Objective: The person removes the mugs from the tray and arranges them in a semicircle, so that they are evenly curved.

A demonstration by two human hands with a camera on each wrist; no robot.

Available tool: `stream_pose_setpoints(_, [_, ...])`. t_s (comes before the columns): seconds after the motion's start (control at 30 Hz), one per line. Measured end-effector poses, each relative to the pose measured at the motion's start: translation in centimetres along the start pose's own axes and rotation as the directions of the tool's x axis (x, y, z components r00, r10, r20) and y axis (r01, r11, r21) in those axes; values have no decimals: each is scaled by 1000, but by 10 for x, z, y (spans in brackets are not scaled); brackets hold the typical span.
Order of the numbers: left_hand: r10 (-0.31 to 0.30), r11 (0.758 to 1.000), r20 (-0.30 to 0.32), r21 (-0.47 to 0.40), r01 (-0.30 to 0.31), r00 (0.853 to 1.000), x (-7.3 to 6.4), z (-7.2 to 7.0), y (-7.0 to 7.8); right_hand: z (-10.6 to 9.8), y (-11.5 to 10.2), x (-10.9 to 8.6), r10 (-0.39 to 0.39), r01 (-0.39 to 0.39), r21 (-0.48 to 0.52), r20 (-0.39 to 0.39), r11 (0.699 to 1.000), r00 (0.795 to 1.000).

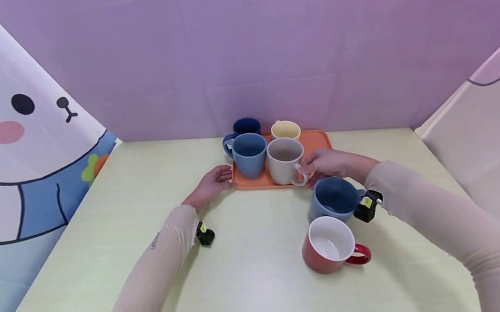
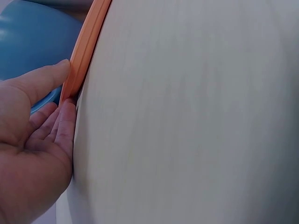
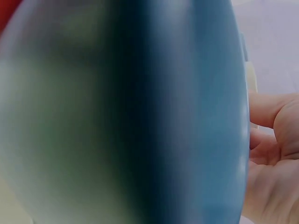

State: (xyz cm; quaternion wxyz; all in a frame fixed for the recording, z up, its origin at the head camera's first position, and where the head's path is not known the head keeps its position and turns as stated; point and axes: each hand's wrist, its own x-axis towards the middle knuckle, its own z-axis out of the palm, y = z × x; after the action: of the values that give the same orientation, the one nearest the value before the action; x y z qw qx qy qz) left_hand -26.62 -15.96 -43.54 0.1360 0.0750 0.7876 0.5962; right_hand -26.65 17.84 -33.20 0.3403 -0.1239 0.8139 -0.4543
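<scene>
My left hand [image 1: 214, 181] is at the near left edge of an orange tray [image 1: 318, 140]. In the left wrist view, its thumb rests on the tray rim [image 2: 84, 51] and the fingertips meet the edge from below. My right hand [image 1: 328, 162] pinches the handle of a light grey mug [image 1: 281, 166], upright at the tray's front. Left of it stands a grey-blue mug [image 1: 250, 160], its handle leftward. Behind them are a dark blue mug [image 1: 246, 123] and a cream mug [image 1: 285, 130]. A wide blue mug [image 3: 215, 112] hides part of the right hand in its wrist view.
On the table [image 1: 257, 270], the wide blue mug [image 1: 328, 208] stands just under my right wrist. Nearer me is a red mug [image 1: 320, 254] with a white inside, handle to the right. A purple cloth [image 1: 244, 56] hangs behind the tray.
</scene>
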Motion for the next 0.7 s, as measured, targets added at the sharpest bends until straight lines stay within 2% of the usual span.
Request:
stream_pose_setpoints(0.47, [13,1000,-5,-19,-14,1000,3,3,-1,-11,5,-9,-63,63,2,-52,998,997])
stream_pose_setpoints(0.7, [17,1000,-11,-7,-17,1000,7,3,-5,-16,3,-13,-54,54,-2,-96,999,994])
